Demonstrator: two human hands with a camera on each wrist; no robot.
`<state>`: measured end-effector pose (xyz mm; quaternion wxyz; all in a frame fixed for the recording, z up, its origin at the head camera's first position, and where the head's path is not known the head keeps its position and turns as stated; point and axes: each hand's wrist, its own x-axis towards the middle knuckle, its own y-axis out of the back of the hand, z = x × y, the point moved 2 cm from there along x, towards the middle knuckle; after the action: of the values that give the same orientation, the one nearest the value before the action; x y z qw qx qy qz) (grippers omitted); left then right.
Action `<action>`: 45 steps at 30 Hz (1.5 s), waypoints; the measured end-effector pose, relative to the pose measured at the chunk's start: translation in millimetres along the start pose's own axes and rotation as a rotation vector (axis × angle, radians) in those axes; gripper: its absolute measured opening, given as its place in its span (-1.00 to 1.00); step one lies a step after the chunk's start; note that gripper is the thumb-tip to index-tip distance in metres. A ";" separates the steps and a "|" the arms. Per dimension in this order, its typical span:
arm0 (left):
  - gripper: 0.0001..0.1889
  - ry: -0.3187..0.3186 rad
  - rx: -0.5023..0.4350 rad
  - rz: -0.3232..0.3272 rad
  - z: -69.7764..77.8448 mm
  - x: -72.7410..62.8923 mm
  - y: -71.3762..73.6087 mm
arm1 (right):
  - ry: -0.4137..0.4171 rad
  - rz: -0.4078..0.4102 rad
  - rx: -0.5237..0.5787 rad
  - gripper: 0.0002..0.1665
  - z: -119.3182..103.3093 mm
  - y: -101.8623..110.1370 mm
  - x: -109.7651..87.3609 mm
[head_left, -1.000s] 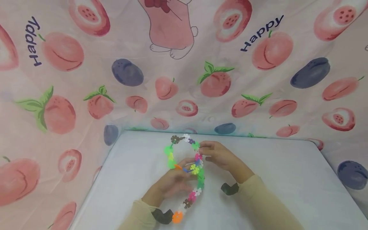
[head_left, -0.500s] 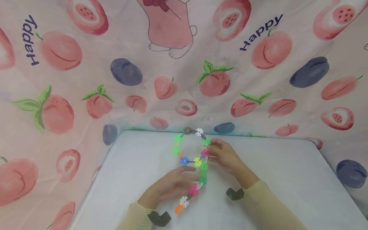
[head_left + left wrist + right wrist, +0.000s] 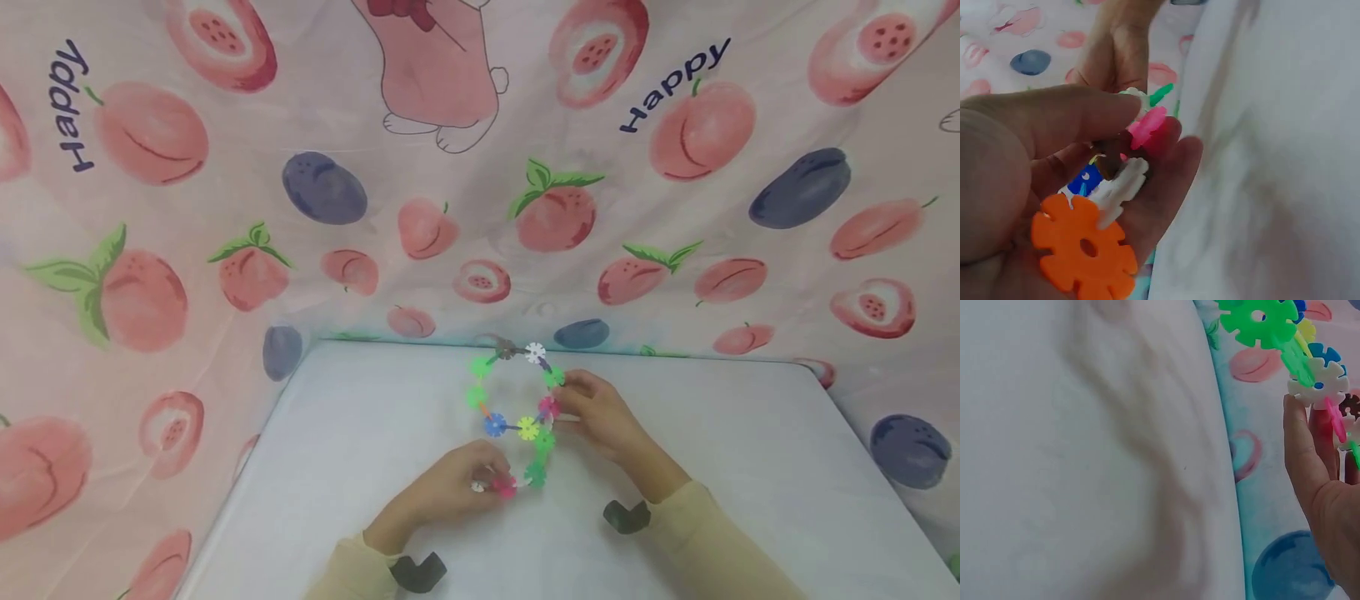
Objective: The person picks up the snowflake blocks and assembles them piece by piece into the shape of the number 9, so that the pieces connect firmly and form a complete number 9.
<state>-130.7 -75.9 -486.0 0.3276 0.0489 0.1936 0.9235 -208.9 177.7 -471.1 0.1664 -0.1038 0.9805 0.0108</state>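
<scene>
A chain of colourful notched plastic snowflake discs is held above the table, its upper part a loop and its tail hanging below. My right hand [image 3: 607, 423] holds the loop's right side, near a pink disc [image 3: 549, 406]; in the right wrist view its fingers touch a white disc [image 3: 1329, 381]. My left hand [image 3: 453, 483] pinches the tail near a pink disc [image 3: 506, 487]. In the left wrist view, thumb and fingers grip a brown disc [image 3: 1113, 153], partly hidden, and an orange end disc [image 3: 1107, 265] lies over the palm. Blue [image 3: 495, 425] and yellow discs [image 3: 528, 428] form the loop's bottom.
A white-covered table [image 3: 360, 417] lies below both hands. Behind it and at the sides hangs a pink fruit-print cloth [image 3: 465, 200]. Dark bands [image 3: 627, 517] sit at both wrists.
The loop has shifted right along with my right hand. My left hand, loosely open half a second ago, has taken hold of the tail, which now bends toward it.
</scene>
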 end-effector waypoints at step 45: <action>-0.81 0.087 0.340 0.152 -9.1 10.6 -24.9 | -0.142 0.163 -0.567 -0.37 38.9 34.0 24.6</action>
<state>-126.4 -54.6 -504.4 0.2354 0.0782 0.3566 0.9007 -226.0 208.3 -516.3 0.1974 -0.0662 0.9295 0.3044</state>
